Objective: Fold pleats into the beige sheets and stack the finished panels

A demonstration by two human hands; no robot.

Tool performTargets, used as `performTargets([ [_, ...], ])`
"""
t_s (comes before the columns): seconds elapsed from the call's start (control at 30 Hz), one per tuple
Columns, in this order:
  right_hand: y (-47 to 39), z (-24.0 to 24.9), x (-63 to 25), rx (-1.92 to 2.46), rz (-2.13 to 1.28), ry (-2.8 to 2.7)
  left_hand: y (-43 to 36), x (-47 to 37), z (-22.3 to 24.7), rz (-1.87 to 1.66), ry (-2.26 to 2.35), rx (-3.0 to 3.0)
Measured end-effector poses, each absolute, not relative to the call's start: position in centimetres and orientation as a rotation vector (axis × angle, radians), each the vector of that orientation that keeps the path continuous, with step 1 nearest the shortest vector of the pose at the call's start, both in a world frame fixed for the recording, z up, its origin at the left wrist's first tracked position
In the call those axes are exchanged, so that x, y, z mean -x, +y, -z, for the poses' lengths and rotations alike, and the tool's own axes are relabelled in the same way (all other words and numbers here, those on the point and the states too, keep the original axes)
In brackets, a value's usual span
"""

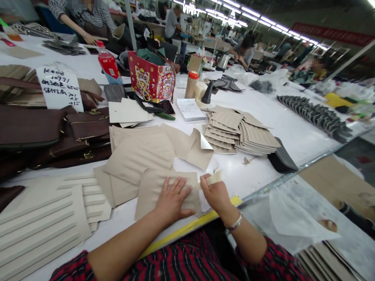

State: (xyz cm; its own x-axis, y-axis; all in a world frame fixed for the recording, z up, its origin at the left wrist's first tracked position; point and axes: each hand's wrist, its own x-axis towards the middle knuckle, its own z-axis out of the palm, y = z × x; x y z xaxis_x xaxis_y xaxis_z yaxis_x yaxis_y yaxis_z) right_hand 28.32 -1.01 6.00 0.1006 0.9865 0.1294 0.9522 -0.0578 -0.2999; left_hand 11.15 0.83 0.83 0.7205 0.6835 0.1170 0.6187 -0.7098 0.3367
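Note:
My left hand [173, 201] lies flat with fingers spread on a beige panel [149, 190] at the table's near edge. Beside that panel's right edge, my right hand [216, 195] is closed, and a pale cream strip [214, 178] sticks out of its grip. What the fist covers is hidden. Behind my left hand, more beige panels [141, 148] overlap in a loose pile. One beige piece [198, 150] there has a corner curled up, showing a whitish underside. Further right stand stacks of smaller beige pieces [255, 135].
Dark brown bags [22, 125] and ribbed cream panels [38, 221] fill the left side. Behind the panels are a red patterned box [147, 78], a red-capped bottle [108, 63] and a notepad [190, 109]. A black block [283, 157] lies near the right table edge. Other people work further back.

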Motion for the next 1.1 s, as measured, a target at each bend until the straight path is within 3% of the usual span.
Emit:
performTargets([
  [0.1, -4.7, -6.0, -28.6, 2.063, -0.299, -1.835, 1.1, -10.9, -1.0, -0.334, 0.986, -2.655],
  [0.2, -6.8, -6.7, -30.2, 2.039, -0.657, -1.587, 2.1, -9.6, -1.9, -0.296, 0.746, -2.679],
  [0.37, -4.3, -7.7, -31.4, 1.794, -0.911, -1.373, 2.6, -7.7, -3.5, -0.248, 0.4, -2.682],
  [0.57, 0.1, -7.0, -31.0, 1.928, -0.713, -1.497, 0.5, -10.4, -1.8, -0.39, 1.275, -2.605],
  [0.83, 0.1, -3.8, -26.7, 1.659, -0.338, -2.161, 2.5, -10.5, -1.5, -0.499, 1.232, -2.65],
  [0.97, -0.6, -1.1, -24.7, 1.715, -0.057, -2.195, 2.6, -8.0, -0.9, -0.462, 1.382, -2.659],
  [1.1, -1.0, -0.6, -25.1, 1.727, -0.039, -2.218, 3.1, -4.7, -1.0, -0.441, 1.451, -2.684],
])
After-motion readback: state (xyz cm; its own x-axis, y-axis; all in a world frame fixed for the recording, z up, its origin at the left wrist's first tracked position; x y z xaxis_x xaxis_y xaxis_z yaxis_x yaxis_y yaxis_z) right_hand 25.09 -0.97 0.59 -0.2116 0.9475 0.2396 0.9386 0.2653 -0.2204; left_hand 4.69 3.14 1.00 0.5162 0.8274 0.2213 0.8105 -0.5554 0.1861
